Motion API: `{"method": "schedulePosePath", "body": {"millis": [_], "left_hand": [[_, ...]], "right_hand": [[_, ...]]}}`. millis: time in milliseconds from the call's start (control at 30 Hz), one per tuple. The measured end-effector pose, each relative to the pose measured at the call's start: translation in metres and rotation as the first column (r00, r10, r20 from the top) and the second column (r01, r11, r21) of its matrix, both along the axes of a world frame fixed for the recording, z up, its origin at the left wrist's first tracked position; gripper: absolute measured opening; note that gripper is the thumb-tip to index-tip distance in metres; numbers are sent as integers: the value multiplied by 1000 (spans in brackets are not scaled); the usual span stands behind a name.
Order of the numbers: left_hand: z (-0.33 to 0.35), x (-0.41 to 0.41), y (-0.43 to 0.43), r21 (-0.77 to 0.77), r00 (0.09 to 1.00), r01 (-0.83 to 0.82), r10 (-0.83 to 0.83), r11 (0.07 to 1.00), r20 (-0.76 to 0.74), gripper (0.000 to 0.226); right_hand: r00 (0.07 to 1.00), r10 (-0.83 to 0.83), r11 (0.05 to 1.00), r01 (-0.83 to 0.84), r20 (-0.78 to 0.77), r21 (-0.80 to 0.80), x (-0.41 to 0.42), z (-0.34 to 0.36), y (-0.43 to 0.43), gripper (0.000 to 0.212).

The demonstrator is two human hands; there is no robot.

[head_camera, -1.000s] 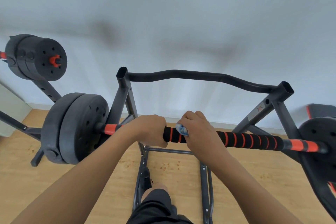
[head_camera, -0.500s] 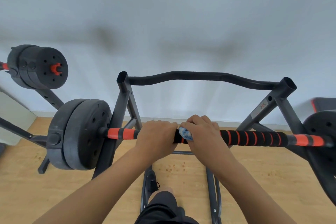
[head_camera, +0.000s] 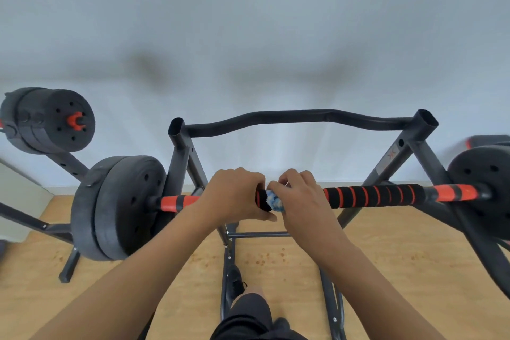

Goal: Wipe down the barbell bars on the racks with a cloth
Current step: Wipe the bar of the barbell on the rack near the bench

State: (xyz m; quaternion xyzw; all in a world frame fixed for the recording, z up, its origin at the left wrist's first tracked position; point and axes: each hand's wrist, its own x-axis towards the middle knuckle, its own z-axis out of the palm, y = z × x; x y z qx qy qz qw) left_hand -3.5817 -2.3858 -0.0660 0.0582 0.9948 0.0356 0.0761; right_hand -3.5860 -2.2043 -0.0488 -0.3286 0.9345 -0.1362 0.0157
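Observation:
A barbell bar (head_camera: 372,196) with black foam grip and orange rings lies across a dark steel rack (head_camera: 182,152), black weight plates (head_camera: 118,207) at each end. My left hand (head_camera: 234,193) is wrapped around the bar left of centre. My right hand (head_camera: 300,196) sits right beside it, closed around the bar with a blue and white cloth (head_camera: 274,201) bunched under the palm. Only a small part of the cloth shows between the two hands.
A second loaded barbell (head_camera: 52,120) rests on another rack at the far left. A curved top bar (head_camera: 289,117) joins the rack uprights before a white wall. Wooden floor (head_camera: 400,257) lies below, with my leg and shoe between the rack's base rails.
Both hands sit further right along the bar than a second ago, uncovering more orange sleeve at the left end. The camera has tilted up slightly.

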Motion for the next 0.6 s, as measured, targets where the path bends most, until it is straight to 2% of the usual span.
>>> {"method": "schedulePosePath", "body": {"millis": [67, 133, 233, 333, 467, 533, 600], "left_hand": [[-7, 8, 3, -163, 990, 12, -35, 987, -140, 56], [-16, 15, 9, -155, 980, 1, -32, 988, -198, 50], [-23, 10, 10, -149, 974, -20, -14, 989, -224, 27], [-18, -1, 7, -152, 987, -38, 13, 988, -158, 15], [-10, -20, 2, -87, 996, -40, 46, 995, 72, 17], [-9, -28, -1, -39, 987, -46, 51, 998, 152, 27], [-9, -29, -5, 2, 993, -56, 56, 998, 104, 44]], "right_hand": [[999, 5, 1000, -4, 49, -15, -12, 2, -1, 48], [995, -1, 1000, 3, 99, -13, -24, 4, -3, 43], [993, 2, 999, -7, 114, 43, -35, 7, -7, 37], [998, 23, 997, -28, 64, 75, -34, 9, -10, 39], [1000, 29, 995, -29, 7, 100, -26, 9, -13, 39], [1000, 23, 993, -22, -4, 113, -21, 10, -13, 41], [999, 23, 993, -20, -26, 118, -20, 11, -14, 45]]}}
